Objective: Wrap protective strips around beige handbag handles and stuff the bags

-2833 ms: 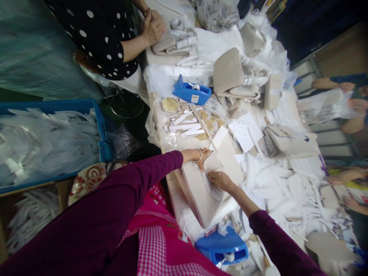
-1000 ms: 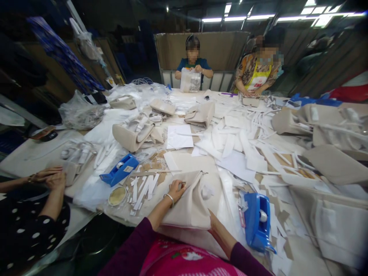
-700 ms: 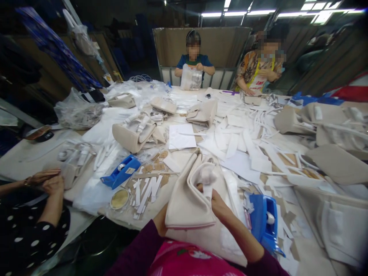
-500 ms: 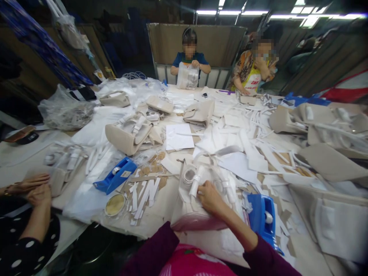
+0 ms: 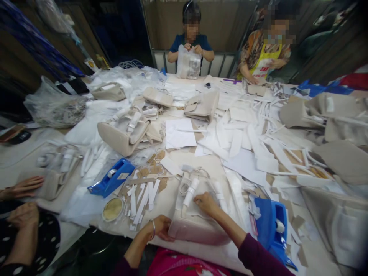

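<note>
A beige handbag (image 5: 198, 230) lies in front of me, its bottom facing me. White wrapping covers parts of its strap (image 5: 190, 193), and clear film lies over the top. My left hand (image 5: 161, 229), with a bangle at the wrist, is at the bag's lower left corner, fingers curled against its edge. Over the bag's upper face, my right hand (image 5: 206, 204) has its fingers drawn together beside the wrapped strap. Whatever is between those fingertips is hidden. A blue tape dispenser (image 5: 268, 226) stands right of the bag.
Another blue tape dispenser (image 5: 113, 177), a round tin (image 5: 112, 209) and paper strips (image 5: 146, 197) lie to the left. More beige bags (image 5: 123, 134) and white paper sheets (image 5: 180, 133) cover the table. A co-worker's hand (image 5: 27, 186) rests by a bag at left; two people work opposite.
My left hand has come into view at the bag's lower left corner. My right hand stays over the bag, beside the wrapped strap. The camera has tilted down.
</note>
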A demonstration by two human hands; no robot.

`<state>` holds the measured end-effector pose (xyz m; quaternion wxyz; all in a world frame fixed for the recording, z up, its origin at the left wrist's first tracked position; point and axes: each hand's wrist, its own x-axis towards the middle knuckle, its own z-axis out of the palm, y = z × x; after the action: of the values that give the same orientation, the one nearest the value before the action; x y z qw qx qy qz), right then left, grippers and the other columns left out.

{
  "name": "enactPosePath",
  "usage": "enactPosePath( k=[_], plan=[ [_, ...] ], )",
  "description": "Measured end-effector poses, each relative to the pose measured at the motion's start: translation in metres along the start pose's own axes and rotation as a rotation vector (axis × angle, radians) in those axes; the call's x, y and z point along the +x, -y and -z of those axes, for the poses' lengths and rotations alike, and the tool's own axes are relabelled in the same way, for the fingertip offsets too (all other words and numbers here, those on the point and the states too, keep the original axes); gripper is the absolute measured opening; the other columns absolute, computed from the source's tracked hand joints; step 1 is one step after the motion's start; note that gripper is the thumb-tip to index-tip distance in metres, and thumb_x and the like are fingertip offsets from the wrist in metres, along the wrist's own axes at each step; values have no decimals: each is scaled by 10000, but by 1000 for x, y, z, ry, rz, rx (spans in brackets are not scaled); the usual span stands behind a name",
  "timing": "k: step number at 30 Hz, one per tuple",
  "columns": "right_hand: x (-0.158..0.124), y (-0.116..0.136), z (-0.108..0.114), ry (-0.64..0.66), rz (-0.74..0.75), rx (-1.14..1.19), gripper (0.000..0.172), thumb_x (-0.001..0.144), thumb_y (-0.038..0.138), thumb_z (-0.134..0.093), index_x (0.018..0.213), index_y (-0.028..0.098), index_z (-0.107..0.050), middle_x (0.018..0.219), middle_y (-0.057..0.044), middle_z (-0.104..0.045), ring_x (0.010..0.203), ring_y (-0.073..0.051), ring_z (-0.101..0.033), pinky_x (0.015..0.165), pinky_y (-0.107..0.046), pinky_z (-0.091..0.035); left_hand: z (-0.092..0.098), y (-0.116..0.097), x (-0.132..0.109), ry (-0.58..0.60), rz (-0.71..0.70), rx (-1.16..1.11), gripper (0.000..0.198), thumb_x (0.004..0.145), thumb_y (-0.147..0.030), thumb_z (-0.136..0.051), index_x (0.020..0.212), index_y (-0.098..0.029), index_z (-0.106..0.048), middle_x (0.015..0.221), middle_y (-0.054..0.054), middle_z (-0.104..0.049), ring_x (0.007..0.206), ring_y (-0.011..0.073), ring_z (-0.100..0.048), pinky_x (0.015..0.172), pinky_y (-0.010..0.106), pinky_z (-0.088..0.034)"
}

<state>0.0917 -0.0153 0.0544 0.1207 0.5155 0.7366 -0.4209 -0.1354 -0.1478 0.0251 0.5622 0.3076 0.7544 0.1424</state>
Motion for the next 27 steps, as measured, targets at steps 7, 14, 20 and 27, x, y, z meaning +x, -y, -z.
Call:
enactPosePath(
  k=[7, 14, 20, 27],
  plan=[
    [-12, 16, -32, -179, -91, -174, 335, 873, 132, -390, 1080, 165, -651, 1134, -164, -533, 1076, -284, -502, 858, -341, -392, 63, -118, 82, -336, -542, 611, 497, 787, -96, -460, 1273, -192, -509, 1281, 112, -532, 1183, 233, -489, 1022, 386, -376],
    [-14, 17, -36, -244, -101, -136, 352, 856, 82, -364, 1040, 184, -645, 1091, -148, -529, 1051, -270, -507, 854, -349, -404, 47, -186, 129, -236, -623, 1146, 401, 782, -6, -425, 1115, -157, -590, 1339, 168, -463, 1266, 305, -360, 1041, 484, -259],
    [-14, 18, -36, -252, -113, -105, 369, 872, 85, -335, 1035, 172, -654, 1093, -166, -529, 1066, -298, -499, 846, -368, -410, 75, -205, 136, -242, -586, 1217, 239, 750, -74, -553, 966, -163, -603, 1028, 120, -620, 1074, 285, -495, 1010, 460, -274],
    [-17, 23, -27, -243, -163, -83, 368, 856, 71, -353, 1041, 168, -656, 1147, -174, -533, 1087, -301, -513, 868, -387, -424, 130, -239, 119, -559, -501, 1102, 206, 819, -105, -456, 993, -134, -561, 1089, 167, -587, 1037, 304, -515, 858, 435, -381]
  ],
)
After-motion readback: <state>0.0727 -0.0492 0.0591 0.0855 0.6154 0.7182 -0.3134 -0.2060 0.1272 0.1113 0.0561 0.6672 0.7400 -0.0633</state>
